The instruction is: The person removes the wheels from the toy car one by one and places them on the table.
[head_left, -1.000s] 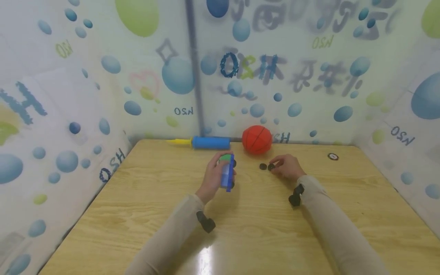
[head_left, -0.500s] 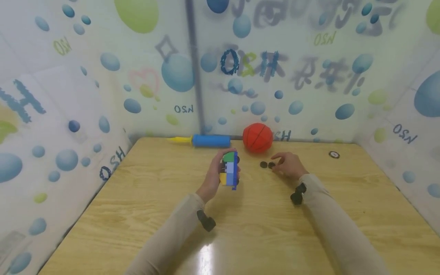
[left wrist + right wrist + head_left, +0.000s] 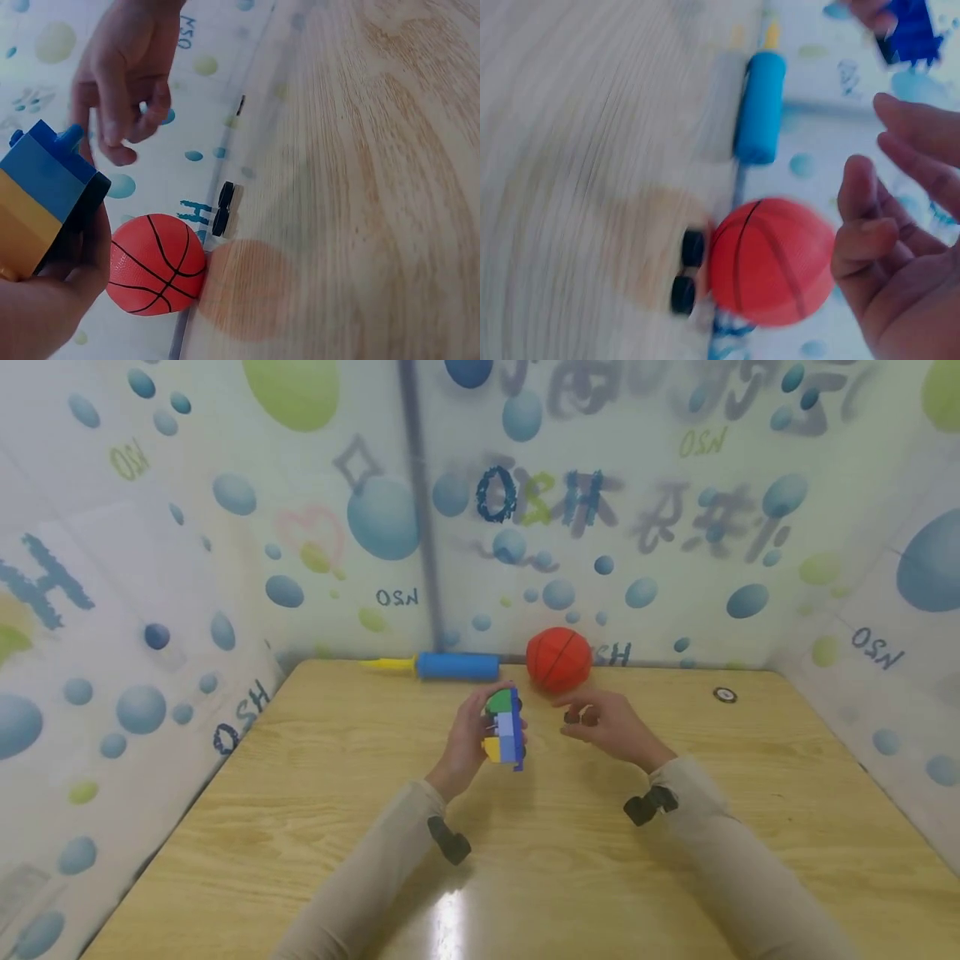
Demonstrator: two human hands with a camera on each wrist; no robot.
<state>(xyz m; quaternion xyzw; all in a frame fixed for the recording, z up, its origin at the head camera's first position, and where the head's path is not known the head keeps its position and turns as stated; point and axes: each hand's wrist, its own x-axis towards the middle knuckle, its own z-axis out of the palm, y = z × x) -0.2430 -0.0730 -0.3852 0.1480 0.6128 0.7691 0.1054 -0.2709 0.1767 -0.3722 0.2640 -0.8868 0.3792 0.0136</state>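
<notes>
My left hand (image 3: 467,745) grips a toy built of green, blue and yellow blocks (image 3: 505,730) and holds it upright above the table; the blocks (image 3: 39,196) show at the left edge of the left wrist view. My right hand (image 3: 606,727) hovers just right of the toy with loosely bent fingers (image 3: 889,225) and holds nothing. Two small black wheels (image 3: 223,208) lie side by side on the wooden table (image 3: 525,860), under and behind that hand, also seen as the wheels (image 3: 685,271) in the right wrist view.
An orange toy basketball (image 3: 558,660) and a blue pump with a yellow tip (image 3: 448,666) lie along the back wall. A small round dark disc (image 3: 723,695) sits at the back right. Printed walls close in three sides.
My right hand has lifted off the two black wheels and moved left toward the toy. My left hand has turned the toy so its coloured face shows.
</notes>
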